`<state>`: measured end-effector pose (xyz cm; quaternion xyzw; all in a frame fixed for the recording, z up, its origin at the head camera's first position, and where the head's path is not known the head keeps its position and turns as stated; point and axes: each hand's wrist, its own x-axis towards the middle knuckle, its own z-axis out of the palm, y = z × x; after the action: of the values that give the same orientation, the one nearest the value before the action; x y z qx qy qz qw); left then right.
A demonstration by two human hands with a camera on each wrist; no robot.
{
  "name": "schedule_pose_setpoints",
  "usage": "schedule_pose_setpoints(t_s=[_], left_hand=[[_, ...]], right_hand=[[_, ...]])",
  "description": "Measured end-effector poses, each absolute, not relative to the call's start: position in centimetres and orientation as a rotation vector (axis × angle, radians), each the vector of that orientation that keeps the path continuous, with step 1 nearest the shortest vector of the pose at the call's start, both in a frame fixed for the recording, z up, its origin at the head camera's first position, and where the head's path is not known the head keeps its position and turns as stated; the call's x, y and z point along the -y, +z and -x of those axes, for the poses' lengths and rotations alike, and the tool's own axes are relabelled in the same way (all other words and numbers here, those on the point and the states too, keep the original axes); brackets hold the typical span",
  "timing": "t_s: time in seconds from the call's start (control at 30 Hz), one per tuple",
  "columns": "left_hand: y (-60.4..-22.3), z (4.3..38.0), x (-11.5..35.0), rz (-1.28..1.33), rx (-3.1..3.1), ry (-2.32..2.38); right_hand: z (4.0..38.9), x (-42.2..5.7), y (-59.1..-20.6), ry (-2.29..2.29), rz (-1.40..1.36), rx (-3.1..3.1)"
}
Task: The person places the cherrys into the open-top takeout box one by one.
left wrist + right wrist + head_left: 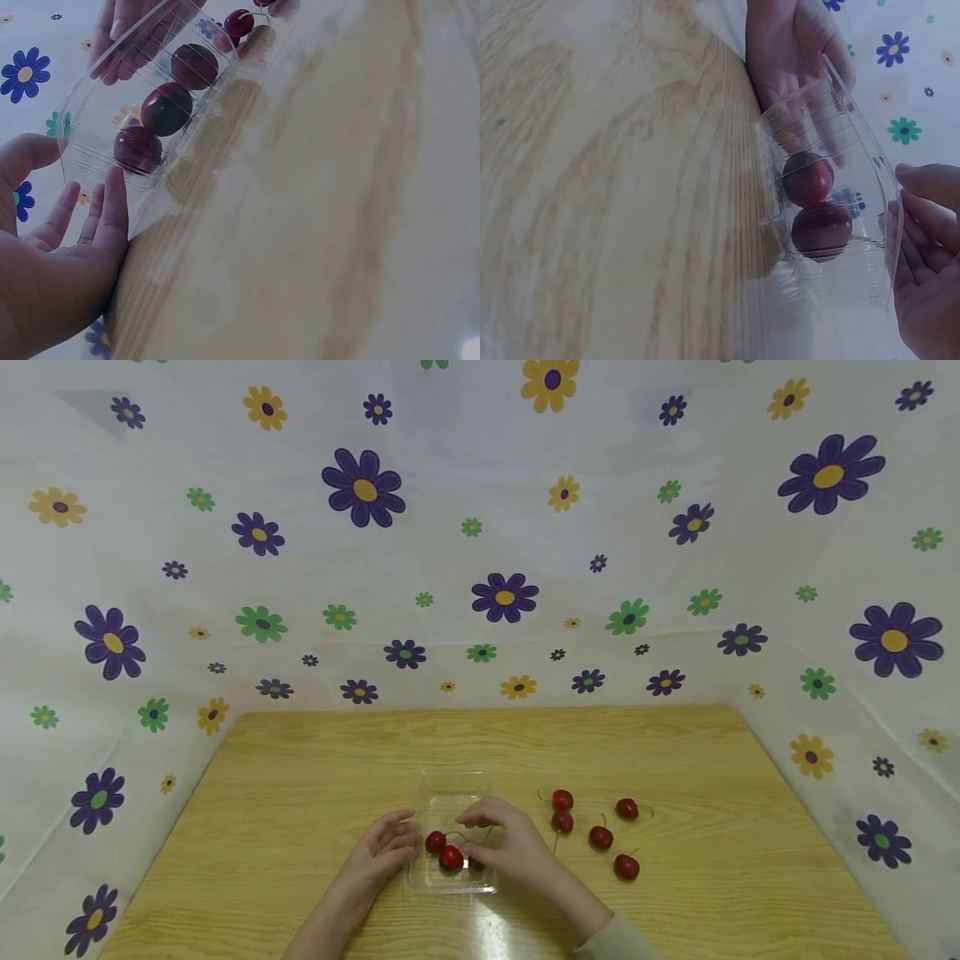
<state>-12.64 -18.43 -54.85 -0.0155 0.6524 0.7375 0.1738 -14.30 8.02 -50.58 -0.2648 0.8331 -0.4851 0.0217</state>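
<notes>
A clear plastic container (450,888) stands on the table with three dark red cherries in it: one at the left (436,842), a brighter one (451,858) and one (476,863) partly hidden by my right hand. My left hand (378,856) touches the container's left side, its fingers extended along the wall in the left wrist view. Over the container's right side is my right hand (517,847), thumb and fingers apart above the cherries. In the right wrist view, its fingers (922,232) lie beside the rim, and no cherry shows between them.
Several loose cherries with stems, among them one (600,837) near the middle, lie on the wooden table (300,777) to the right of the container. A white cloth (450,460) with printed flowers rises behind the table and along both sides.
</notes>
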Motion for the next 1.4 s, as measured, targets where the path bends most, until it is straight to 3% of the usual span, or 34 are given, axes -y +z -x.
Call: schedule_pose_setpoints(t_s=[1.0,1.4], left_hand=[[-54.9,12.7,18.4,0.043,-1.845,2.106],[-54.6,12.6,18.5,0.028,-1.835,2.102]], right_hand=[[15.6,-11.6,-50.6,-1.728,0.623,-2.683],[15.5,-14.3,-50.4,-1.643,0.317,-2.687]])
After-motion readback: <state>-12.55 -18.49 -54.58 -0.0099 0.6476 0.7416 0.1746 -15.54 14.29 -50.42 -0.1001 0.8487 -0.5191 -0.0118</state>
